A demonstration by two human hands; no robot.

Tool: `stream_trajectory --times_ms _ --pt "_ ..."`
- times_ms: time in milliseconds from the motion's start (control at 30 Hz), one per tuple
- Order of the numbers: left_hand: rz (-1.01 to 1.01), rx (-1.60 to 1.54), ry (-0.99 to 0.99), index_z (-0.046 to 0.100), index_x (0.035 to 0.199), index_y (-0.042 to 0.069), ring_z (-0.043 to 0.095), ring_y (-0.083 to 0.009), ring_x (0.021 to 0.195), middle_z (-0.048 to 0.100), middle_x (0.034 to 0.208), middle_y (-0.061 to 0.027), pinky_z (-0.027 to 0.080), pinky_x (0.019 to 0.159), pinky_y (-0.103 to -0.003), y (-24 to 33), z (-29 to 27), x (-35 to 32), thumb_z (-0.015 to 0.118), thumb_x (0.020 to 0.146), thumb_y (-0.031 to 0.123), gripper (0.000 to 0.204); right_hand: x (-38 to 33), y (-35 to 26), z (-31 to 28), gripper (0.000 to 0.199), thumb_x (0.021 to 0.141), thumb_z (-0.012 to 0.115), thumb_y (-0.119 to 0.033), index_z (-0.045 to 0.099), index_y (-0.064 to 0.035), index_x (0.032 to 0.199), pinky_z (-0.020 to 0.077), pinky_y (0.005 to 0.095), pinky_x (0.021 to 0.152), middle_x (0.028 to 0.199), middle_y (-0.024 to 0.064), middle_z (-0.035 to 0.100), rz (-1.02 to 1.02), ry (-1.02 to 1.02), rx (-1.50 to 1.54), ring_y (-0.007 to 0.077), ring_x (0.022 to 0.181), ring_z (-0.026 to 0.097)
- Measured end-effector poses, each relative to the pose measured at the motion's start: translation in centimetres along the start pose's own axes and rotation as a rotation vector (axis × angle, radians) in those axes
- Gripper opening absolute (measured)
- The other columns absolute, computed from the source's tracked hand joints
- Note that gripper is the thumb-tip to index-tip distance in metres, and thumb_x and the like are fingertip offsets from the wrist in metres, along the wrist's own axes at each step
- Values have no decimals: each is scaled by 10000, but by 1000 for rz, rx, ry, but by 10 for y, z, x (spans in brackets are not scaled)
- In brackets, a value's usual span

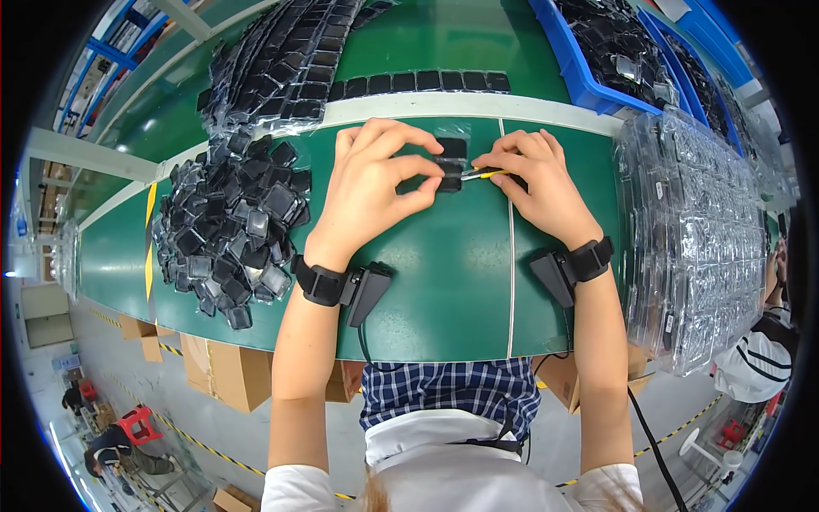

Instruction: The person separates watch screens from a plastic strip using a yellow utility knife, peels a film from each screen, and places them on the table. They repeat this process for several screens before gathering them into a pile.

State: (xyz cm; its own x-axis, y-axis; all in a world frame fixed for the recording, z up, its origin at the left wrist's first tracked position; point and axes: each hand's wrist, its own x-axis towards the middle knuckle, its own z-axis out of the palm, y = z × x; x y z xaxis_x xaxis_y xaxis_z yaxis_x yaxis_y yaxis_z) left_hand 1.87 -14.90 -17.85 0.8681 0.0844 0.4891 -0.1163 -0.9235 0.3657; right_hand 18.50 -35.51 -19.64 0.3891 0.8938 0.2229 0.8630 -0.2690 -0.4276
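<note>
On the green table in front of me lies a short strip of black square pieces in clear film [450, 150]. My left hand [368, 175] is at its left side, with the thumb and a finger closed on the strip's edge and another fingertip touching higher up. My right hand [536, 175] pinches a thin yellow-handled tool with a metal tip [488, 173]. Its tip points left and meets the right edge of the lower black pieces. The exact kind of tool is too small to tell.
A heap of loose black squares [230, 226] lies to the left. Stacked clear plastic trays [691, 239] stand on the right. Beyond the white ledge [392, 107] are long film strips [281, 64] and a blue bin [589, 81] of black pieces. A cable [657, 444] runs by my right arm.
</note>
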Motion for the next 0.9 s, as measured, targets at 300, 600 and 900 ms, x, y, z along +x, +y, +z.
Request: stream_trajectory --times_ms 300,600,900 --pt "-146 -9 -62 804 978 159 613 -201 1222 750 1206 40 343 1075 -406 -1 11 2 836 833 253 175 -1 2 -1 268 914 712 -69 773 -182 1150 230 560 1231 1128 22 620 -16 -5 44 244 1200 576" --pt "-104 -17 -131 761 887 157 632 -186 1292 759 1203 42 353 1135 -430 -8 22 3 815 861 247 108 -5 0 -9 264 904 731 -88 783 -204 1135 206 568 1245 1137 7 634 20 -45 26 231 1225 575" --pt "-86 -26 -67 750 871 161 661 -183 1186 744 1087 40 390 1068 -417 -10 28 1 812 849 305 158 -5 0 -14 244 909 728 -89 784 -188 1124 194 562 1249 1116 -6 634 36 -117 89 214 1180 587"
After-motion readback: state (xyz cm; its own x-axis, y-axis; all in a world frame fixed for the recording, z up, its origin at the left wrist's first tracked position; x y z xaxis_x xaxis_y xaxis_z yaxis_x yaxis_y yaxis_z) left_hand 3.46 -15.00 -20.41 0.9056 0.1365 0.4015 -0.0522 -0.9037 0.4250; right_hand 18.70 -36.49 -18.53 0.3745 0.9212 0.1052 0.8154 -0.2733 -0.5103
